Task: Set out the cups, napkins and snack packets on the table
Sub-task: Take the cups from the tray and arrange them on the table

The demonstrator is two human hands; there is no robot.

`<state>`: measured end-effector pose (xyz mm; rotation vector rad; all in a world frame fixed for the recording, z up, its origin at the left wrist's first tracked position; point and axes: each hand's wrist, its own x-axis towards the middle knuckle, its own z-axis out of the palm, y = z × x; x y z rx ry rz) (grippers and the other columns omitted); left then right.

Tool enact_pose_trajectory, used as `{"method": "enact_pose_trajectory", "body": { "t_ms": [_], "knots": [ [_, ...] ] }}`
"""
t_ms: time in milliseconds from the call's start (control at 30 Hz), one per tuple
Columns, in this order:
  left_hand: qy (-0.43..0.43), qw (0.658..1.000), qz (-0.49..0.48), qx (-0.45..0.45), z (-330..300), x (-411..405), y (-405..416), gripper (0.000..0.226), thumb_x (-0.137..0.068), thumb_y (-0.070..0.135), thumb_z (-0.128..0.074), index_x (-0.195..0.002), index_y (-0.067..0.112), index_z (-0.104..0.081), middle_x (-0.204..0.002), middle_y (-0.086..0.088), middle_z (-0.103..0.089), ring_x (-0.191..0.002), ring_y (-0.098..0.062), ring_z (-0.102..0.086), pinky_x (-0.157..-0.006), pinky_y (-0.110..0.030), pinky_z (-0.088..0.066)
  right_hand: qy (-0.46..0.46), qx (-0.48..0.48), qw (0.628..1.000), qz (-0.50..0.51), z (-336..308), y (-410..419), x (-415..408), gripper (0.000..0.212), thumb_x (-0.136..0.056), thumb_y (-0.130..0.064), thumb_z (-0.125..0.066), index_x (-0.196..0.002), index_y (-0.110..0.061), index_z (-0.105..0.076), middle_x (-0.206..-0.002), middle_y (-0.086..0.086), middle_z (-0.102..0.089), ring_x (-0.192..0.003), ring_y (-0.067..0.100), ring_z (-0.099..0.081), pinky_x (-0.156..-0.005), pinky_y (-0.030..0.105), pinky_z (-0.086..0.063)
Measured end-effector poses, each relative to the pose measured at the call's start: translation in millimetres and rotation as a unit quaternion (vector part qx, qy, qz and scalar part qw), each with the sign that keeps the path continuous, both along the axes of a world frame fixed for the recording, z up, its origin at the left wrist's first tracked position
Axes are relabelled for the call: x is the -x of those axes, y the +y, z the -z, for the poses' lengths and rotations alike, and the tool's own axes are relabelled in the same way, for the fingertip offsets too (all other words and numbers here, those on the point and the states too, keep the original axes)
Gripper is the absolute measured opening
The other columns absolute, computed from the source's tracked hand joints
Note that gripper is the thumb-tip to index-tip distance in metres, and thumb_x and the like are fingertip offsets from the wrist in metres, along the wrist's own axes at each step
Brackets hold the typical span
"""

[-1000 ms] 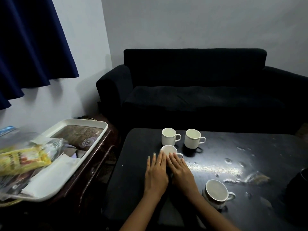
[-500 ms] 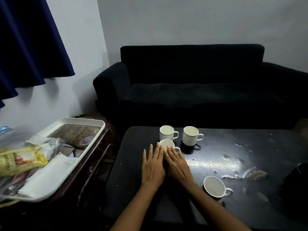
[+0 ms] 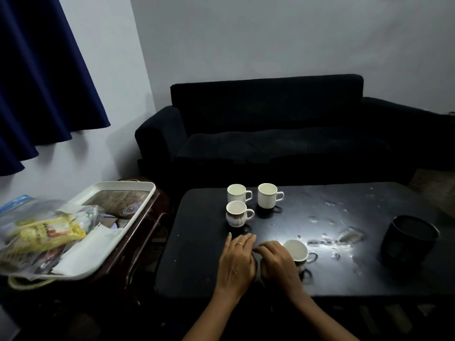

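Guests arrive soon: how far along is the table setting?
Done: four white cups stand on the black table. In hand: nothing is held; the left hand and right hand rest on the table beside the nearest cup. Left: napkins and snack packets remain in the tray.

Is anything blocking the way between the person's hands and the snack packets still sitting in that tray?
Nothing visible does. The left hand and right hand lie on the black table; the yellow snack packets sit uncovered in the white tray to the left, across a gap between table and stand.
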<state>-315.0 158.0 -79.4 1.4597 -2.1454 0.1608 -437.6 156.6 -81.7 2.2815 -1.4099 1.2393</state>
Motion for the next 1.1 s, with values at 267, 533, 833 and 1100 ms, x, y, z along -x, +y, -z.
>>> {"method": "enact_pose_trajectory", "body": {
  "t_ms": [267, 533, 833, 1100],
  "knots": [
    [-0.066, 0.993, 0.095, -0.035, -2, 34, 38, 0.050, -0.056, 0.032, -0.071, -0.104, 0.022, -0.074, -0.108, 0.011, -0.072, -0.100, -0.003, -0.067, -0.090, -0.029, -0.054, -0.019, -0.018, 0.994, 0.103, 20, 44, 48, 0.037, -0.070, -0.015, -0.044, -0.089, -0.002, -0.073, -0.094, 0.016, -0.071, -0.093, 0.025, -0.060, -0.076, 0.027, -0.040],
    [-0.098, 0.984, 0.136, -0.056, -1, 57, 46, 0.068, -0.042, 0.037, -0.076, -0.109, 0.025, -0.073, -0.113, 0.013, -0.070, -0.109, -0.004, -0.064, -0.095, -0.026, -0.051, 0.022, -0.067, 0.987, 0.147, 24, 50, 62, 0.045, -0.066, -0.013, -0.040, -0.093, 0.005, -0.072, -0.094, 0.021, -0.072, -0.083, 0.034, -0.072, -0.088, 0.031, -0.038],
    [-0.094, 0.987, 0.105, -0.081, 5, 59, 43, 0.070, -0.042, 0.034, -0.078, -0.110, 0.021, -0.073, -0.114, 0.009, -0.071, -0.110, -0.007, -0.064, -0.095, -0.024, -0.051, 0.028, -0.093, 0.985, 0.140, 25, 42, 61, 0.051, -0.066, -0.013, -0.036, -0.098, 0.009, -0.069, -0.101, 0.027, -0.069, -0.088, 0.040, -0.069, -0.107, 0.008, -0.015],
    [-0.101, 0.989, 0.057, -0.089, 7, 61, 24, 0.071, -0.038, 0.034, -0.079, -0.108, 0.021, -0.074, -0.113, 0.008, -0.071, -0.108, -0.009, -0.066, -0.093, -0.025, -0.052, 0.058, -0.108, 0.983, 0.139, 29, 20, 58, 0.047, -0.060, -0.011, -0.053, -0.099, 0.007, -0.070, -0.102, 0.026, -0.070, -0.091, 0.039, -0.069, -0.061, 0.042, -0.057]
  ]
}}
